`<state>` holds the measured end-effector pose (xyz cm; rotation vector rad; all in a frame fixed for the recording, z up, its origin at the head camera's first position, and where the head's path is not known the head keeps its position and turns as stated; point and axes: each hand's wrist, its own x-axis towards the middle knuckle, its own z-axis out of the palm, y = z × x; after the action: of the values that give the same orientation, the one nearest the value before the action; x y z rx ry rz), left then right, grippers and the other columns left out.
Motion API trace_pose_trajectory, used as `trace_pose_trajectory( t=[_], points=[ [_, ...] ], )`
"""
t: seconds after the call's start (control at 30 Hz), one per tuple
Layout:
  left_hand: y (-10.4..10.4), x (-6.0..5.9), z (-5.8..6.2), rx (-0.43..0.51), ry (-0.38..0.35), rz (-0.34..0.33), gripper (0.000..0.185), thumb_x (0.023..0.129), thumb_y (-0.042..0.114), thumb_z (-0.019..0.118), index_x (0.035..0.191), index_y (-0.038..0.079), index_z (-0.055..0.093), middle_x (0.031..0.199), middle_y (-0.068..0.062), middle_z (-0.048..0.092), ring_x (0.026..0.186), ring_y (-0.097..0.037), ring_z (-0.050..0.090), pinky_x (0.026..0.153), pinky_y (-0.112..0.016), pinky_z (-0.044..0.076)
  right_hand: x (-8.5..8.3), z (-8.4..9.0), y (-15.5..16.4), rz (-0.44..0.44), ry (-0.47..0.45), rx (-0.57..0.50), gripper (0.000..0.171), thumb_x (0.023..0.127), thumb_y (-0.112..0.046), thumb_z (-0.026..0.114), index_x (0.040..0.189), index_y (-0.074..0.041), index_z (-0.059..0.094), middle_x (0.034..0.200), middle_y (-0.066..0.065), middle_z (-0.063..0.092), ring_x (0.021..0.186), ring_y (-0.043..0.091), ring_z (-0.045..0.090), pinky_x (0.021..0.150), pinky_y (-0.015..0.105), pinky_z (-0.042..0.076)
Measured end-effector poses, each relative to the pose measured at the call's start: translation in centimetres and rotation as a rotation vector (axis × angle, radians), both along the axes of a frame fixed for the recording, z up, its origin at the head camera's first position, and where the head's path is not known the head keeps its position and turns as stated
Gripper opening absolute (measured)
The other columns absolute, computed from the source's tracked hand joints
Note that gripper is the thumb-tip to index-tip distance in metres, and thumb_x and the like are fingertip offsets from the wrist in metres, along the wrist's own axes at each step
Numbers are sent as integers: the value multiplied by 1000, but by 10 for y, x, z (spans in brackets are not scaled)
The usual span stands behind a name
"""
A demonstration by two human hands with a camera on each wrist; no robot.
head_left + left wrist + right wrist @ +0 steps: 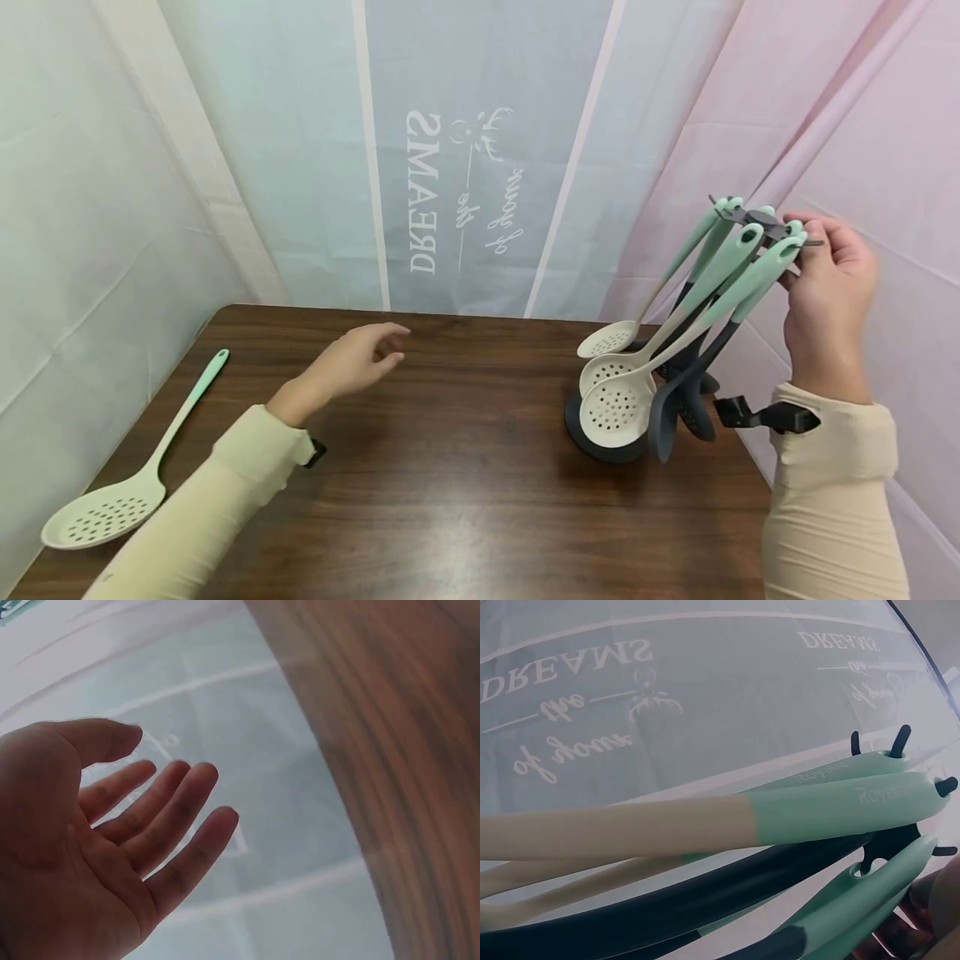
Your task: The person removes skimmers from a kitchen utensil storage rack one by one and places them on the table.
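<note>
My right hand (pixel 831 287) is at the top of a dark utensil rack (pixel 761 221), its thumb and curled fingers pinching around the mint-green handle end of a utensil beside a hook. Cream skimmers (pixel 615 412) and dark utensils (pixel 663 421) hang from the hooks by mint-green handles. In the right wrist view the handles (pixel 840 806) run sideways to the hooks, with the fingers (pixel 900 934) partly hidden behind them. Over the table's middle left, my left hand (pixel 352 358) holds nothing; its loosely bent fingers (pixel 176 814) are spread in the left wrist view.
A large pale green skimmer (pixel 141 492) lies along the left side of the brown wooden table (pixel 450 467). The rack's round dark base (pixel 611 452) stands on the right part. Printed curtains (pixel 480 67) close off the back and sides.
</note>
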<state>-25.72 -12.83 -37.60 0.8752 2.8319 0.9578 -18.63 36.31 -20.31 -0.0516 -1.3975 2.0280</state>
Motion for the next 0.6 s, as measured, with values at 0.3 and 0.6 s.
trace_pose_trajectory(
  t=[0.3, 0.6],
  points=[
    [59, -4, 15, 49, 48, -93, 40, 100, 17, 67, 139, 9, 60, 113, -7, 69, 103, -19, 66, 88, -40, 54, 0, 0, -3, -26, 11, 2, 15, 99, -5, 64, 102, 7, 71, 94, 10, 69, 75, 17, 74, 62, 23, 59],
    [103, -5, 27, 84, 60, -150, 40, 102, 26, 65, 139, 12, 61, 113, -2, 70, 102, -14, 67, 88, -35, 54, -1, -1, -4, -26, 36, -26, 14, 98, -4, 65, 101, 9, 71, 93, 12, 70, 73, 18, 73, 60, 24, 59]
  ],
)
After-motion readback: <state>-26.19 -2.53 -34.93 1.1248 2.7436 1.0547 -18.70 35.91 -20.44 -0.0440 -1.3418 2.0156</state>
